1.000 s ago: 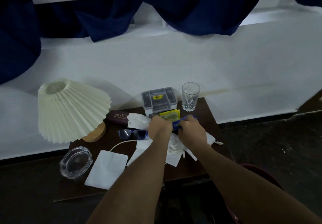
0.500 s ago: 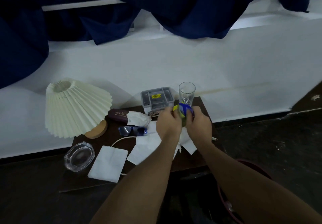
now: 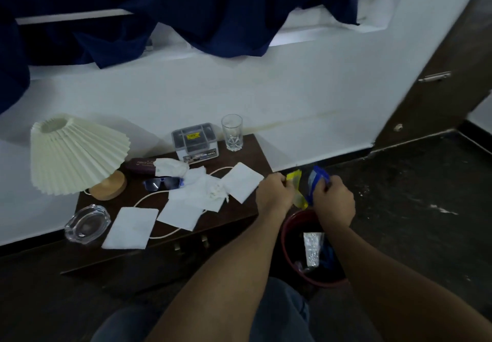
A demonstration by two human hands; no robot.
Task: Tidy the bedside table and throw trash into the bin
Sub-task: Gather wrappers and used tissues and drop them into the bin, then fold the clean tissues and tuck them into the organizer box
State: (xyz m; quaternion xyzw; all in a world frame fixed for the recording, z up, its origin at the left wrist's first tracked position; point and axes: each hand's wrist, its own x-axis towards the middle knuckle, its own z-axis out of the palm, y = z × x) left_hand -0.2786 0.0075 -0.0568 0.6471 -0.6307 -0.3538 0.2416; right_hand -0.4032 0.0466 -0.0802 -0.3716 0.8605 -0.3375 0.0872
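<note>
My left hand (image 3: 275,195) grips a yellow wrapper (image 3: 296,186) and my right hand (image 3: 334,203) grips a blue wrapper (image 3: 316,182). Both hands hover just past the right edge of the dark bedside table (image 3: 239,216), above a red bin (image 3: 288,237) on the floor. A silver wrapper (image 3: 312,245) lies inside the bin. Several white tissues (image 3: 197,195) and a flat white napkin (image 3: 130,227) lie spread across the tabletop.
On the table stand a pleated cream lamp (image 3: 72,152), a glass ashtray (image 3: 86,223), blue-tinted glasses (image 3: 162,183), a maroon case (image 3: 141,167), a grey box (image 3: 195,140) and a drinking glass (image 3: 232,132). A white cable (image 3: 149,200) runs under the tissues. Dark floor lies right.
Both hands lifted the yellow and blue wrappers off the table and carried them right, over the red bin. The camera swung right, bringing the bin into view.
</note>
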